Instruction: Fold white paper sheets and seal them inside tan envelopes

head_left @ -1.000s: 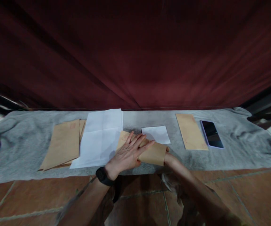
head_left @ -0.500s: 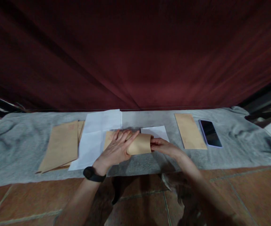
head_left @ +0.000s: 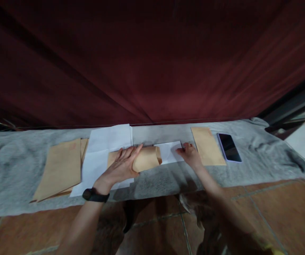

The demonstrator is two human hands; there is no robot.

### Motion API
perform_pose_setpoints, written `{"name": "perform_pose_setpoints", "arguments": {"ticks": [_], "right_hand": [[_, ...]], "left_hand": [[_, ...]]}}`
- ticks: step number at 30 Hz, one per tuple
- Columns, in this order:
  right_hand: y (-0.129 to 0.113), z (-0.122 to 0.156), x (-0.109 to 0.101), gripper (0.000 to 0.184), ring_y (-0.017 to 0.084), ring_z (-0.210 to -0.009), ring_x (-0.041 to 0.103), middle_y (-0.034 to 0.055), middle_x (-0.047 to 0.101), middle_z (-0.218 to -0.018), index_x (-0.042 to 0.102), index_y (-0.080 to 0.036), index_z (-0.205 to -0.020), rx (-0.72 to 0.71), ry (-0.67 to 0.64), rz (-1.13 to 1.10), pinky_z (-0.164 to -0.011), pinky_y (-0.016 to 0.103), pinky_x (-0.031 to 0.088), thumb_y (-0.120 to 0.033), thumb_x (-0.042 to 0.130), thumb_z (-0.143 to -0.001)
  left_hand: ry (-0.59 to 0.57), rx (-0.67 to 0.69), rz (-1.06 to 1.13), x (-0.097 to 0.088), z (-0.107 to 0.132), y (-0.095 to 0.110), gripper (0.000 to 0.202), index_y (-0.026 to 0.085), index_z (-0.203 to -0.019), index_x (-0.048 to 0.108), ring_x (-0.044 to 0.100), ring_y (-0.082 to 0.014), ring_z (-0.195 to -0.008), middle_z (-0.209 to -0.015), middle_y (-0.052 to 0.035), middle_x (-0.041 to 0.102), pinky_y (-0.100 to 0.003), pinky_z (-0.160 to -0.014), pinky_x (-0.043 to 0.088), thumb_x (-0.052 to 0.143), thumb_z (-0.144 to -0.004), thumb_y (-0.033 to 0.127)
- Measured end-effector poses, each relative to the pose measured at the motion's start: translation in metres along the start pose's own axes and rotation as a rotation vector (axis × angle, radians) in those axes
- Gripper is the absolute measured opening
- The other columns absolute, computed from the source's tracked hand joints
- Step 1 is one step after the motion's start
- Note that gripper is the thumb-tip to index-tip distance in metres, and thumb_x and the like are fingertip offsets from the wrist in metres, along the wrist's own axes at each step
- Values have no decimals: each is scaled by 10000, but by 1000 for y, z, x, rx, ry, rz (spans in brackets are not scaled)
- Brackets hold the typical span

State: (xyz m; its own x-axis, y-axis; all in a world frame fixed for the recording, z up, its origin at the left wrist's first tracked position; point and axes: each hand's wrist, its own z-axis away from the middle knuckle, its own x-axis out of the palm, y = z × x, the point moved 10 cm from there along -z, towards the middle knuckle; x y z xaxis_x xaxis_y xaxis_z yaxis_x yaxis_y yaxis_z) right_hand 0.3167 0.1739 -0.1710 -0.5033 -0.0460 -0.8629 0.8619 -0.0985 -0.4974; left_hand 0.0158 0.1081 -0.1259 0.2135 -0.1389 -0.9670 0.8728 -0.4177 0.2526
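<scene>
My left hand (head_left: pixel 122 165), with a black watch on the wrist, grips a brown envelope (head_left: pixel 146 159) that bulges open at its right end. The envelope lies partly over a white sheet of paper (head_left: pixel 99 157). My right hand (head_left: pixel 190 154) rests with fingers curled on the right edge of a small folded white paper (head_left: pixel 170 151), just right of the envelope's mouth. Whether it pinches the paper I cannot make out.
A stack of brown envelopes (head_left: pixel 59 168) lies at the left on the grey cloth (head_left: pixel 9 166). Another brown envelope (head_left: pixel 207 146) and a dark phone (head_left: pixel 229 147) lie at the right. A dark red curtain (head_left: pixel 152 60) hangs behind. Tiled floor (head_left: pixel 274 212) is below.
My right hand let go of the envelope's right end and moved right onto the small white paper. My left hand slid left with the envelope, whose mouth now curls open.
</scene>
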Motion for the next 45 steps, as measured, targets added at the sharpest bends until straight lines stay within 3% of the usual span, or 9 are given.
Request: {"name": "perform_pose_setpoints", "arguments": {"ticks": [7,13,18,25,30,35,40,45], "right_hand": [[-4,3,9,443,315,-1127,598,175,651,-1148,584,-133,-1194,11,22,66,-967,382,438,-352,715,-832],[-2,-3,12,259,277,-988,622,123,670,-1006,658,-164,-985,12,-86,-38,-848,342,454,-324,699,-786],[10,-9,4,165,230,-820,602,36,659,-817,639,-211,-829,25,-101,-375,-747,323,442,-272,699,-687],[15,-3,8,363,183,-728,618,-13,710,-793,657,-215,-898,112,-268,-1020,-661,280,475,-253,723,-543],[18,-1,-2,349,123,-598,562,-52,634,-671,677,-213,-802,230,-200,-1265,-540,229,448,-227,820,-483],[11,1,0,299,146,-671,612,5,717,-780,745,-198,-801,230,-187,-1263,-597,262,501,-253,826,-519],[5,3,10,262,152,-634,608,25,742,-744,784,-195,-804,190,-244,-1179,-579,266,484,-253,785,-549],[5,0,12,285,172,-649,624,41,759,-766,789,-193,-794,163,-207,-1132,-577,269,476,-319,798,-539]], "left_hand": [[-58,-84,32,6,-2,-14,1180,296,-1621,39,333,-367,-1471,-1563,-155,384,-620,-1203,183,763,-692,373],[-89,-115,53,8,-3,-22,1209,299,-1622,26,340,-368,-1472,-1577,-145,380,-606,-1202,201,767,-673,411],[-85,-118,47,7,0,-28,1228,297,-1623,8,343,-371,-1472,-1583,-140,388,-594,-1198,222,770,-672,440],[-51,-91,61,8,-1,-34,1201,303,-1624,29,367,-368,-1456,-1592,-127,386,-547,-1176,293,759,-681,444],[-40,-99,72,7,-3,-35,1206,310,-1621,32,338,-373,-1471,-1592,-128,373,-576,-1201,233,767,-677,462],[-35,-108,67,6,-5,-33,1246,315,-1618,-23,309,-384,-1482,-1580,-136,364,-615,-1207,192,774,-670,452],[10,-77,49,-1,-8,-27,1227,301,-1616,-33,311,-392,-1475,-1578,-151,358,-645,-1200,183,766,-692,412],[40,-41,-5,-3,-10,-22,1217,281,-1621,-13,322,-399,-1466,-1575,-166,357,-655,-1202,180,774,-702,410]]}}
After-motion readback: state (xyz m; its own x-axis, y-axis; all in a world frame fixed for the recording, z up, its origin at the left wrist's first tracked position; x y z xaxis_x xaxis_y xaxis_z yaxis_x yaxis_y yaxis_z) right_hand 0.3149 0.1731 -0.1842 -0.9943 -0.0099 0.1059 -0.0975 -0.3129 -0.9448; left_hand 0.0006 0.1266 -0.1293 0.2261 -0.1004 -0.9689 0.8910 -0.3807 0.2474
